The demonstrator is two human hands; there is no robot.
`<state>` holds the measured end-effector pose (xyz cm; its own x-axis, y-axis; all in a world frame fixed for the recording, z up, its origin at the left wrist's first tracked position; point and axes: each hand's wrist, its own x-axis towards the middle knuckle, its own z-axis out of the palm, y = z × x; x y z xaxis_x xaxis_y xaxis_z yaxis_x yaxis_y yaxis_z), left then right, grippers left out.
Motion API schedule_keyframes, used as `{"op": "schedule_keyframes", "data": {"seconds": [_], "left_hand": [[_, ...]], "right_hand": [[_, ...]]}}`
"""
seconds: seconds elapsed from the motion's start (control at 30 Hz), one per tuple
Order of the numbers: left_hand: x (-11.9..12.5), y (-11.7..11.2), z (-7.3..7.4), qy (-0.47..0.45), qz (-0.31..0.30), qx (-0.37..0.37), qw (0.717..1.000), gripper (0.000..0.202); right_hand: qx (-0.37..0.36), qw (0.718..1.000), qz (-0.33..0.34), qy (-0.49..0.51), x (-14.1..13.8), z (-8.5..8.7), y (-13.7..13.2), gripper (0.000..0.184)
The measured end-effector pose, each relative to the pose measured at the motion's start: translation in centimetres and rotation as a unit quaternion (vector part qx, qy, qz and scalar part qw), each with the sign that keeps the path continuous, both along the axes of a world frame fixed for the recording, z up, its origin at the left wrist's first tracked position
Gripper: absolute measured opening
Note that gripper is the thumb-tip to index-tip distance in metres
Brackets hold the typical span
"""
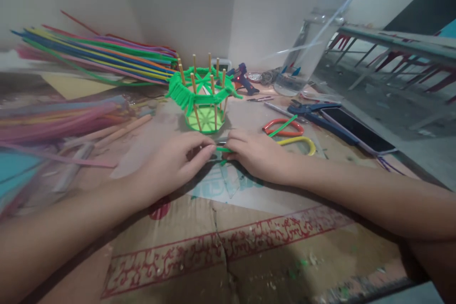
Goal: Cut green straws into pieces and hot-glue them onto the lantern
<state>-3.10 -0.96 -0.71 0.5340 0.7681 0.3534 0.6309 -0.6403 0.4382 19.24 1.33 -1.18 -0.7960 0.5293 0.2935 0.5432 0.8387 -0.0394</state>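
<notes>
A thin green pipe cleaner (pixel 223 149) runs between my two hands. My left hand (pixel 181 154) pinches one end between thumb and fingers. My right hand (pixel 260 152) is closed round its middle, and the far end sticks out past the knuckles. Just beyond my hands stands a small round frame (pixel 206 99) of upright wooden sticks on a green base, with fuzzy green pipe cleaner woven around it. Scissors (pixel 295 141) with one red and one yellow handle lie partly under my right hand, their blades mostly hidden.
Bundles of coloured pipe cleaners (pixel 117 59) lie at the left. A dark glue gun (pixel 244 80) lies behind the frame. To the right are blue-handled pliers (pixel 320 116), a phone (pixel 356 128) and a tall clear bottle (pixel 302 52). Cardboard (pixel 171 256) covers the table.
</notes>
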Motion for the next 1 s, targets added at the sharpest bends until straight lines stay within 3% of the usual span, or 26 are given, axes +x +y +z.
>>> {"op": "schedule_keyframes", "data": {"seconds": [0.17,0.3,0.37,0.43,0.63,0.8,1.0], "left_hand": [[0.8,0.1,0.2,-0.111,0.014,-0.15,0.982,0.036],[1.6,0.7,-0.2,-0.23,-0.024,-0.33,0.915,0.051],[2.0,1.1,-0.3,-0.233,-0.039,-0.363,0.901,0.041],[2.3,1.3,-0.3,-0.239,-0.04,-0.378,0.893,0.028],[2.8,0.7,0.2,-0.258,0.015,-0.388,0.885,0.019],[2.8,0.2,0.0,-0.302,0.021,-0.422,0.855,0.022],[2.7,0.2,-0.2,-0.287,0.005,-0.406,0.868,0.032]], "right_hand": [[0.139,0.989,0.045,0.007,0.5,1.4,-0.1,0.034],[0.168,0.985,0.046,-0.003,0.8,2.2,0.1,0.036],[0.184,0.982,0.05,-0.012,1.0,2.3,0.1,0.035],[0.194,0.979,0.059,-0.021,1.1,2.3,0.1,0.034],[0.181,0.98,0.084,0.002,1.6,2.9,-0.2,0.034],[0.181,0.977,0.112,0.031,2.2,2.7,-0.1,0.035],[0.156,0.978,0.138,-0.033,2.1,3.6,-0.4,0.03]]}}
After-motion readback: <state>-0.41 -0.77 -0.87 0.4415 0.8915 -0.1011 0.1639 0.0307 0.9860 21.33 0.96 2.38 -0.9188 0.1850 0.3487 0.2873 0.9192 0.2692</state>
